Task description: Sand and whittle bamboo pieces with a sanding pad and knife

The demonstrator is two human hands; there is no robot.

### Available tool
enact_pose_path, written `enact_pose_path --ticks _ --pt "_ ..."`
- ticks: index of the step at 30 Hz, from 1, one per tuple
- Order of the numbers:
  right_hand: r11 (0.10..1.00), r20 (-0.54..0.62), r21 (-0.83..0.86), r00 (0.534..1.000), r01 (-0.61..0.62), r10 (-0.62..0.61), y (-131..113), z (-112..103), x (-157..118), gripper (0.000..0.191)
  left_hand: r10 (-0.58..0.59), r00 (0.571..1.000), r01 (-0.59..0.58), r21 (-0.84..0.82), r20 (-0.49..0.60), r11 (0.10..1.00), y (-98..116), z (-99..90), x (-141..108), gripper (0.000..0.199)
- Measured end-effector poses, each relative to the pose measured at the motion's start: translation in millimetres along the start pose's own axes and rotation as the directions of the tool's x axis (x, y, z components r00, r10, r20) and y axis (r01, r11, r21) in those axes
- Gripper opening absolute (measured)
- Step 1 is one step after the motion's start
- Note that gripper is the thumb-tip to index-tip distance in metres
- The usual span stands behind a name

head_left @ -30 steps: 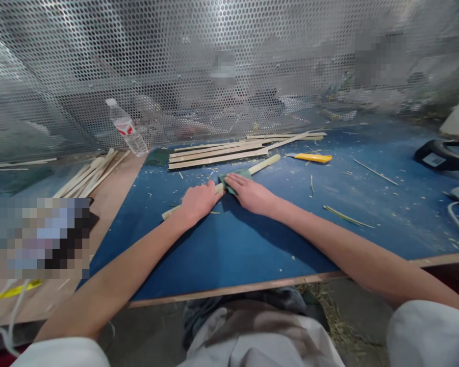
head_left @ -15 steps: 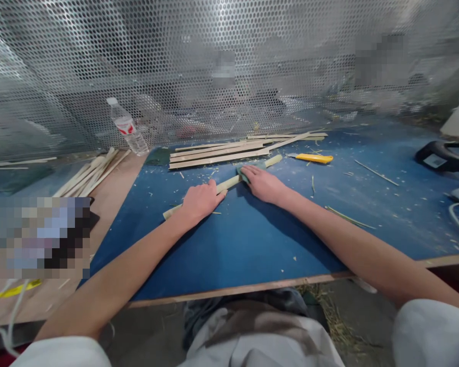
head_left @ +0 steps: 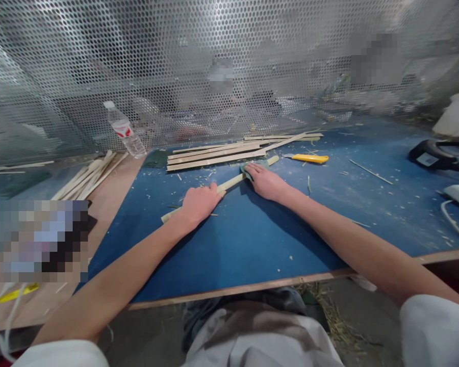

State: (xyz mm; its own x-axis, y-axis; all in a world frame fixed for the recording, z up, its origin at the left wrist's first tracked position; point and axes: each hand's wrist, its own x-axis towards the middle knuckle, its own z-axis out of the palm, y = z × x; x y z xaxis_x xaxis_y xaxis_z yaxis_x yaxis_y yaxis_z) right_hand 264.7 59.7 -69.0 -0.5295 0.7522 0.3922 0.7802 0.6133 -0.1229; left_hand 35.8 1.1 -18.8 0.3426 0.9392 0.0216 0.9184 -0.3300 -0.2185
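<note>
A pale bamboo strip (head_left: 232, 182) lies slantwise on the blue tabletop, its near end to the left and its far end to the right. My left hand (head_left: 200, 205) is closed around its middle, holding it down against the table. Closer to the far end, my right hand (head_left: 265, 181) presses a thin green pad (head_left: 248, 168) onto the strip, fingers bent over it. Most of the pad is under those fingers, and I cannot tell whether it is cloth or abrasive. Just beyond the right hand lies a yellow utility knife (head_left: 309, 158) with its blade out.
Several split strips (head_left: 218, 155) lie behind my hands, with another bundle (head_left: 94, 176) on the bare wood at left. A water bottle (head_left: 125, 131) leans by the perforated metal screen (head_left: 199, 66). A black object (head_left: 439, 157) and white cable (head_left: 453, 219) are at right.
My right hand has slid slightly right along the strip with the green pad. My left hand keeps its grip on the strip. The whole view has shifted a little.
</note>
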Motion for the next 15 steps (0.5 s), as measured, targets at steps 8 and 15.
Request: enact_pose_path --ticks 8,15 --pt "0.976 -0.011 0.064 0.978 0.208 -0.208 -52 2 -4 0.055 0.023 1.0 -0.023 0.022 -0.012 0.999 -1 -0.5 -2 0.044" --pt "0.997 0.01 -0.079 1.0 -0.002 0.002 -26 -7 -3 0.053 0.015 1.0 -0.015 0.029 0.013 0.999 1 -3.3 -2 0.05"
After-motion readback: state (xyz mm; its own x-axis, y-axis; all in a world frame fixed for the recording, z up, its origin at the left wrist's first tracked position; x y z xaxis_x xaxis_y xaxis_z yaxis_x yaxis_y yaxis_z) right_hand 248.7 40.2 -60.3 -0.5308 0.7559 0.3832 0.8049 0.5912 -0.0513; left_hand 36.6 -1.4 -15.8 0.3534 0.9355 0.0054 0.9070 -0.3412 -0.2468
